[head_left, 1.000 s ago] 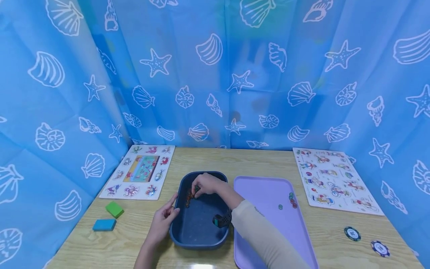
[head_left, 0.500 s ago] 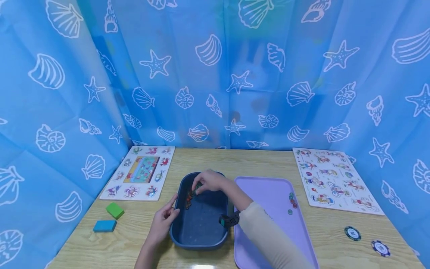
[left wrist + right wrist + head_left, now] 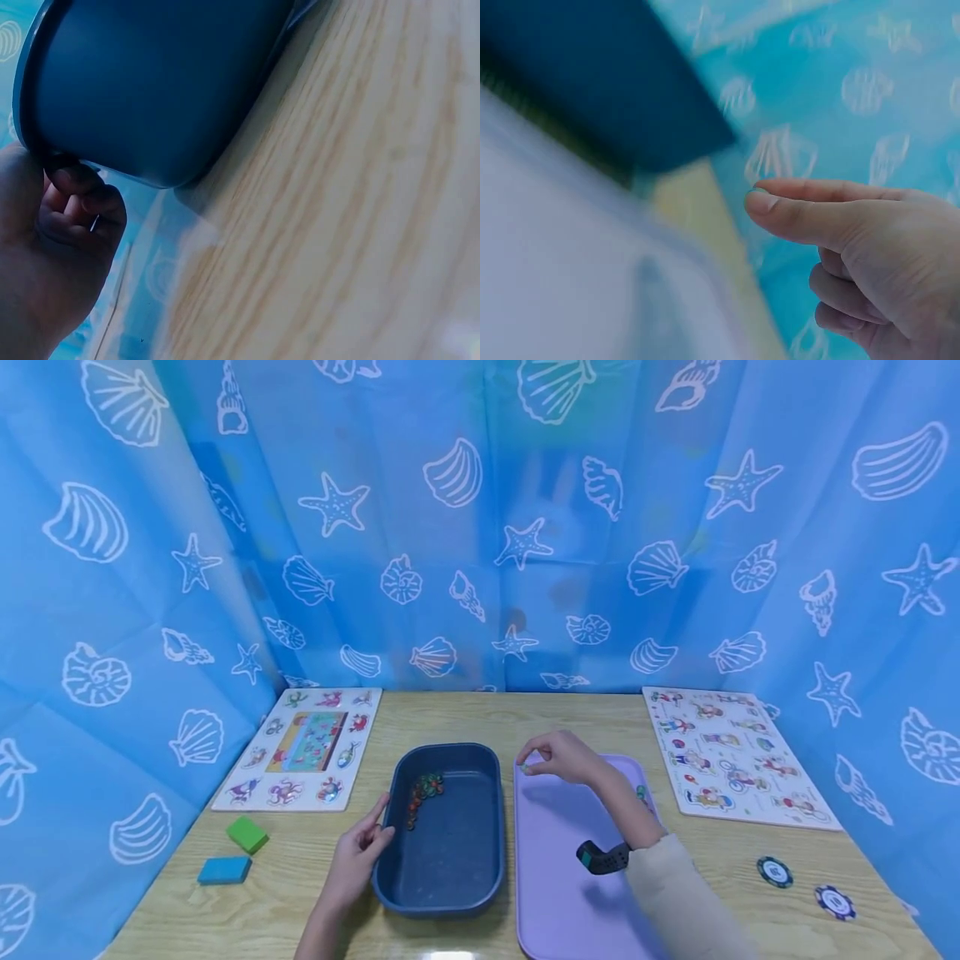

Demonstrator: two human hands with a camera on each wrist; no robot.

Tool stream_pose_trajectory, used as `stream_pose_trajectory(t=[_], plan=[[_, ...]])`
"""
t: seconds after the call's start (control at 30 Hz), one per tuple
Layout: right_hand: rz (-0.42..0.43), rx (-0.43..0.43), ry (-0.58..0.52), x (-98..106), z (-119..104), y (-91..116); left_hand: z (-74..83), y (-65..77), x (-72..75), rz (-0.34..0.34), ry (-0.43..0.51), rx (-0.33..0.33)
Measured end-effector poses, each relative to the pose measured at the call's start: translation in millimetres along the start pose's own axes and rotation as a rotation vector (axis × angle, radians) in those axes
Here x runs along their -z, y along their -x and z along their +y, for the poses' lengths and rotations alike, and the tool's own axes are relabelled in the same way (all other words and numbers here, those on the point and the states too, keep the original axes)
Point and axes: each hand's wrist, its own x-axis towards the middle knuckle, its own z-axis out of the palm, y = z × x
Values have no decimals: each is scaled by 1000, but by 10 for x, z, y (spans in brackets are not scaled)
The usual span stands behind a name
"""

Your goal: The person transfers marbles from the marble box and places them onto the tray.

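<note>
In the head view my left hand [image 3: 358, 853] holds the left rim of a dark blue bin [image 3: 450, 881]. The left wrist view has the thumb and curled fingers at the bin's edge. Small round red pieces [image 3: 412, 810] and green pieces [image 3: 430, 785] lie clustered in the bin's upper left. Over the upper left of a lilac tray [image 3: 555, 910], my right hand [image 3: 566, 758] pinches a small round green piece [image 3: 526, 769] between thumb and forefinger. The right wrist view catches only its edge at the fingertips. More small round pieces [image 3: 641, 792] sit at the tray's right side, partly hidden behind my right forearm.
Picture puzzle boards stand at the back left [image 3: 251, 777] and back right [image 3: 738, 756]. A green block [image 3: 247, 834] and a blue block [image 3: 224, 870] lie left. Two poker chips, one green [image 3: 775, 872] and one dark blue [image 3: 835, 902], lie right. A patterned curtain [image 3: 480, 527] surrounds the table.
My right hand has left the bin and moved right over the tray, now pinching a green piece. The pieces inside the bin have come into view. My left hand stays at the rim.
</note>
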Motion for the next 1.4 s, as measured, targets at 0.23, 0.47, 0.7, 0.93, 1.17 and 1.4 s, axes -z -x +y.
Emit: stream_pose_trajectory(t=[0.23, 0.47, 0.7, 0.93, 1.17, 1.4], plan=[[-36, -48, 1, -85, 444, 296, -8, 7, 0, -3, 4, 7], [-37, -77, -27, -117, 519, 334, -5, -2, -4, -3, 6, 11], [34, -5, -18, 35, 26, 124, -165, -79, 7, -11, 33, 10], [-43, 113, -82, 57, -639, -206, -294, -140, -7, 14, 6, -12], [-148, 205, -47, -244, -1019, -571, -297, -144, 0, -1, 18, -26], [-265, 170, 13, -652, -1128, -778, -125, -56, -6, -8, 56, -12]])
